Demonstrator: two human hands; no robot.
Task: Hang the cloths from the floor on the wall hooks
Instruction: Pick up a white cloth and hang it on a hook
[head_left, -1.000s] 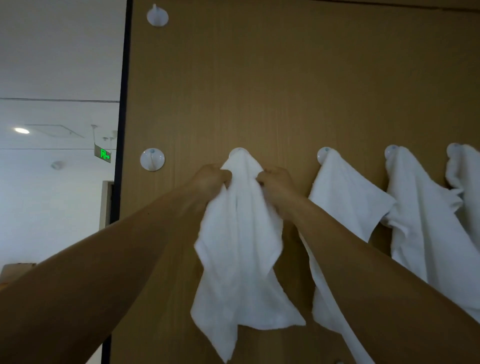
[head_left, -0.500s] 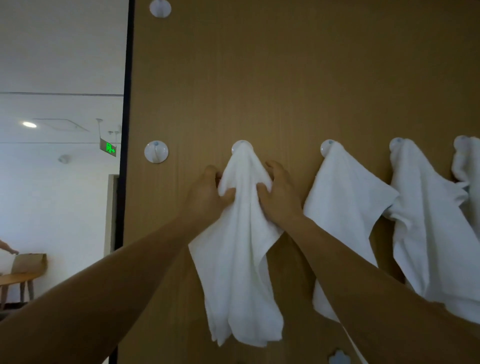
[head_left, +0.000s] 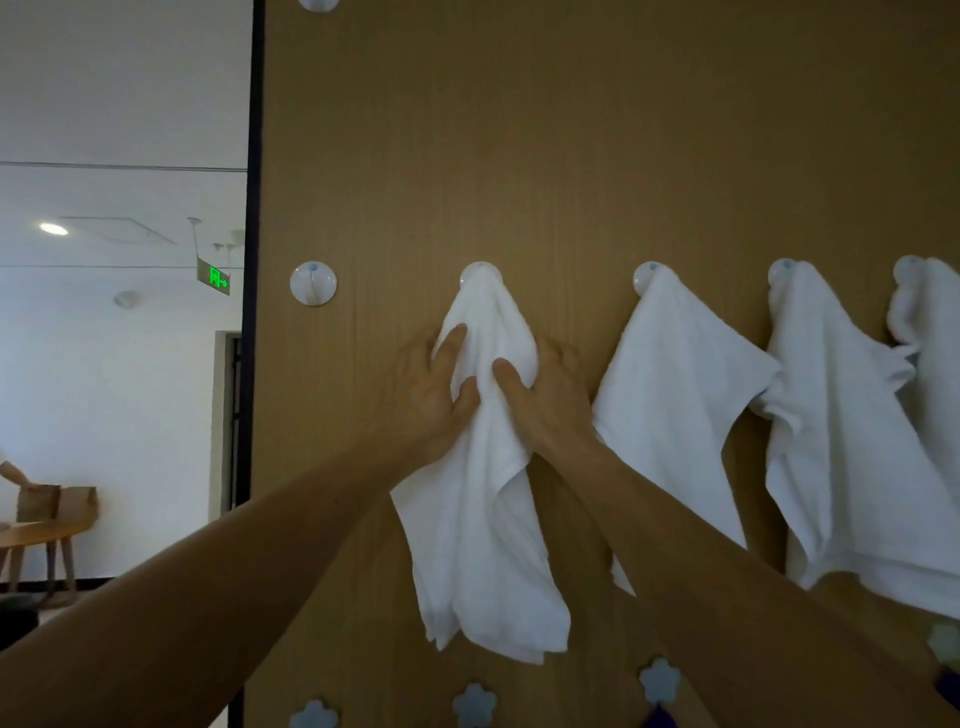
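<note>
A white cloth (head_left: 483, 525) hangs from a round white wall hook (head_left: 481, 273) on the brown wooden panel (head_left: 571, 156). My left hand (head_left: 428, 395) lies on the cloth's left side, fingers spread, thumb pressing into the fabric. My right hand (head_left: 545, 395) holds the cloth's right side, thumb in front and fingers behind. To the right, three more white cloths hang: one (head_left: 675, 415) on a hook (head_left: 647, 275), another (head_left: 841, 441) on a hook (head_left: 782, 270), and a third (head_left: 935, 338) at the frame's edge.
An empty white hook (head_left: 312, 283) sits left of the cloth, another (head_left: 318, 4) at the top edge. Blue flower-shaped hooks (head_left: 472, 704) line the panel's bottom. The panel's dark left edge (head_left: 254, 312) borders an open room with a wooden table (head_left: 36, 535) and a green exit sign (head_left: 214, 277).
Both hands slid down the cloth from near the hook and spread over it. The cloth now hangs from the hook, gathered narrower. The view tilted down slightly.
</note>
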